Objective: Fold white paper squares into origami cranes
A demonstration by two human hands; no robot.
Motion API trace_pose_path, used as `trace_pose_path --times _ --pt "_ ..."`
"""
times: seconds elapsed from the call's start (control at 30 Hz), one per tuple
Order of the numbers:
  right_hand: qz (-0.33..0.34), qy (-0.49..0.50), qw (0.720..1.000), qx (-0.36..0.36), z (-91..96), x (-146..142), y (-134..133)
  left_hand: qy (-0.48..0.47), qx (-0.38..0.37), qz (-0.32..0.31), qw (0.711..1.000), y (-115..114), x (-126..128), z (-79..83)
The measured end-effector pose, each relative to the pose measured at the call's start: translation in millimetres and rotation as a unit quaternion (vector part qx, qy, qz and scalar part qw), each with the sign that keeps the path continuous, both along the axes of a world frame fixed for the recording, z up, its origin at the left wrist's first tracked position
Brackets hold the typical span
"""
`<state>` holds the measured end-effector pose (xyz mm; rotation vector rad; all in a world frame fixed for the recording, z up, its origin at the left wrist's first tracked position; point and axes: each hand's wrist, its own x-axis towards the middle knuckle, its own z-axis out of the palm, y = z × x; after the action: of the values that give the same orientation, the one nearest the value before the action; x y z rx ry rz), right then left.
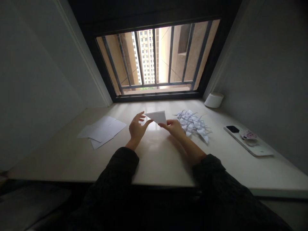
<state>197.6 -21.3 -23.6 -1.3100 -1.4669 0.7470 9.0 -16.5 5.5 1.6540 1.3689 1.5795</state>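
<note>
Folded paper (pixel 159 117): white triangle between your hands, in front of the window's (pixel 157 61) middle, nearer you than the sill side; looks lifted, exact gap underneath can't be told.
Loose sheets (pixel 106 128): lying overlapped, nearer you than the window, off its left end; fine there, out of your elbow's way.
Left hand (pixel 138 129): in front of the window, left of its middle; thumb at the paper's long lower edge, other fingers spread near the pointed left tip. Can't tell if they grip. Better to settle the fingertips behind that tip so the layers don't slide.
Long edge: looks like the one to check; line up the layers before you press, tip to tip.
Right hand (pixel 173 126): in front of the window, right of its middle; thumb and index pinching the paper's lower right corner. Good anchor: hold firm, don't bend it.
Crease: run it from the pinched corner outward; tabletop (pixel 158 160) before the window would back it flatter than air.
Folded pieces (pixel 192 123): heaped before the window's right part, just beside your right hand; mind your wrist.
White cup-like object (pixel 213 100): by the window's lower right corner.
Phone (pixel 240 141): right of the window, nearer you.
</note>
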Motion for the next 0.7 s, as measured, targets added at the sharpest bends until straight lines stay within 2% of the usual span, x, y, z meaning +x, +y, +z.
trace_pose_path --times 0.07,0.13,0.23,0.37,0.53,0.7 --pt "0.002 0.068 0.997 -0.020 -0.4 -2 0 -0.022 -0.030 -0.024 0.999 3 3 -4.4" --pt "0.008 0.119 0.992 -0.045 -0.6 -5 -1 -0.019 -0.068 -0.085 0.994 6 5 -11.6" --pt "0.024 0.153 0.985 -0.071 -1.5 -10 -1 -0.041 -0.081 -0.144 0.985 11 9 -22.1" --pt "0.043 0.174 0.980 -0.084 -4.4 -17 -2 -0.059 -0.084 -0.151 0.983 11 11 -26.7" --pt "0.051 0.190 0.976 -0.092 -5.0 -22 -4 -0.105 -0.110 -0.153 0.976 6 13 -22.3" --pt "0.068 0.204 0.972 -0.099 -3.4 -27 -9 -0.170 -0.142 -0.097 0.970 3 14 -15.3"
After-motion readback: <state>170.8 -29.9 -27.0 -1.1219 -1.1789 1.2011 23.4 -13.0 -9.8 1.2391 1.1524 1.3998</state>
